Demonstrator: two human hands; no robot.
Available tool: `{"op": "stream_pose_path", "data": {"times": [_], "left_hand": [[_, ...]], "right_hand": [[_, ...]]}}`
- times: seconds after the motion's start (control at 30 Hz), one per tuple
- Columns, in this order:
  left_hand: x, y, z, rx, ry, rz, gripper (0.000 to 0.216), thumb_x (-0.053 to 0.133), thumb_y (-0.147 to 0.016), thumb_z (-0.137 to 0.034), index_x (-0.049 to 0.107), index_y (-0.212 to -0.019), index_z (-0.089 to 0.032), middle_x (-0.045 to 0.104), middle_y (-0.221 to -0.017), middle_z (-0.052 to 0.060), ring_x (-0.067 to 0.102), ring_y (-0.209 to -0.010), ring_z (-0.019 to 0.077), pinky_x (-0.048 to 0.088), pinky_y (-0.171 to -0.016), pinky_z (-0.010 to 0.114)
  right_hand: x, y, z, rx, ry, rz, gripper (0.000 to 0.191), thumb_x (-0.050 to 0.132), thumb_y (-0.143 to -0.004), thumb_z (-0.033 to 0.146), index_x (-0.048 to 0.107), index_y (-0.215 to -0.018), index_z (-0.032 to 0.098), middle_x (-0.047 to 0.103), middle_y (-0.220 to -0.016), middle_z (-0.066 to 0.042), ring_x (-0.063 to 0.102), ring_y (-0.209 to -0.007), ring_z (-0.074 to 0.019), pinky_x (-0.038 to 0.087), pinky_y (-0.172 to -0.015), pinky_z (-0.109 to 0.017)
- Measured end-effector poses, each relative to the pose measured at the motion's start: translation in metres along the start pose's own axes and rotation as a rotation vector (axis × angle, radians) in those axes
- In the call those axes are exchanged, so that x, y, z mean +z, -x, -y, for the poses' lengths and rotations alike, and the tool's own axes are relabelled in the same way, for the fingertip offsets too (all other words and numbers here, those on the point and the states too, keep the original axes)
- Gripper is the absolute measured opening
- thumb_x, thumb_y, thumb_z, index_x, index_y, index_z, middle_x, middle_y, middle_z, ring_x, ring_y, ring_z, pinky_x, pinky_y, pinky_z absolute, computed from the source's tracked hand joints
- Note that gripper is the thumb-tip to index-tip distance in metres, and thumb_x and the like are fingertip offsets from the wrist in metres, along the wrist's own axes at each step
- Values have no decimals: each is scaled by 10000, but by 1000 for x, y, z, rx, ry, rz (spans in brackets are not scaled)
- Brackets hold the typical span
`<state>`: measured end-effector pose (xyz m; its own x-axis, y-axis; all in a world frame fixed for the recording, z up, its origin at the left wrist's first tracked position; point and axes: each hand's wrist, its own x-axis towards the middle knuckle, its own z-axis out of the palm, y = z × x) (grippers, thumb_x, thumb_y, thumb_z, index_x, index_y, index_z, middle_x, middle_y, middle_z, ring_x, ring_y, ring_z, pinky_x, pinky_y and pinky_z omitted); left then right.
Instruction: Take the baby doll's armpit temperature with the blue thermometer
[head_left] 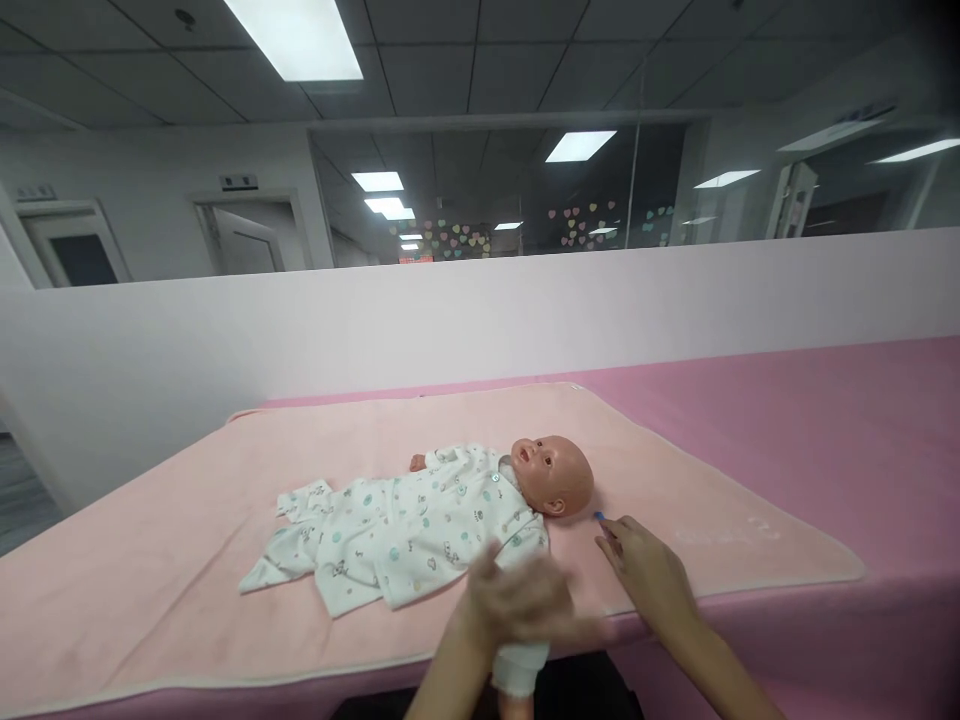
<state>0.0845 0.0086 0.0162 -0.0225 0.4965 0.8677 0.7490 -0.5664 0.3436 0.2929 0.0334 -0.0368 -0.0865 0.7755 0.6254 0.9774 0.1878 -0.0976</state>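
Note:
A baby doll lies on its back, head to the right, dressed in a white patterned outfit. My left hand is smeared by motion over the doll's near sleeve. Below it, a white cuff with a skin-coloured end hangs past the blanket's near edge; it looks like the doll's near arm. Whether my left fingers grip it cannot be made out. Just right of the doll's head, my right hand is closed in a pinch on a small blue-tipped object, mostly hidden by the fingers.
Under the doll a peach blanket with a pale edge is spread over a pink surface. A low white wall stands behind, with glass panes above it. Dark clothing shows at the near edge.

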Motion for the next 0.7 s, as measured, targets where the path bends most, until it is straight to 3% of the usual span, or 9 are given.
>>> {"op": "stream_pose_path", "data": {"times": [0.1,0.2,0.3,0.4,0.57,0.7], "left_hand": [[-3,-4,28,59,-118,-18,315,403,-856,-254,558,-1131,-256,597,-1139,59,463,-1174,220,261,-1040,503],[12,-12,50,47,-294,-14,307,419,-852,-242,561,-1120,-192,558,-1201,92,457,-1177,239,289,-1027,487],[23,-10,56,52,-298,-8,219,427,-854,-222,609,-972,-197,616,-1087,69,524,-1073,208,325,-1001,443],[22,-3,54,75,-249,-45,177,447,-844,-183,614,-896,-214,633,-1004,40,550,-979,168,354,-961,381],[16,1,53,-3,-236,-162,163,474,-837,-196,627,-893,-199,620,-1002,60,525,-950,195,351,-895,380],[16,1,54,-100,-226,-205,166,492,-841,-232,656,-866,-244,643,-888,26,532,-871,186,283,-917,417]], "right_hand": [[5,-1,6,-18,6,68,313,360,-827,161,641,-964,178,636,-807,-68,595,-735,-191,377,-554,-262],[-2,-4,16,29,-66,80,309,358,-811,136,654,-895,170,647,-820,-80,597,-772,-215,396,-593,-281],[-16,-9,39,77,-255,9,278,369,-829,191,643,-878,197,650,-809,-63,591,-677,-200,421,-592,-298],[-23,-24,80,-81,-515,-112,266,379,-822,197,634,-899,201,647,-872,-75,595,-761,-204,462,-688,-320],[1,-60,142,-267,-803,-212,435,329,-693,37,634,-954,203,637,-963,-70,568,-918,-197,462,-839,-359],[27,-72,148,-222,-899,-222,461,342,-651,24,605,-997,178,630,-985,-81,566,-947,-200,464,-861,-363]]}}
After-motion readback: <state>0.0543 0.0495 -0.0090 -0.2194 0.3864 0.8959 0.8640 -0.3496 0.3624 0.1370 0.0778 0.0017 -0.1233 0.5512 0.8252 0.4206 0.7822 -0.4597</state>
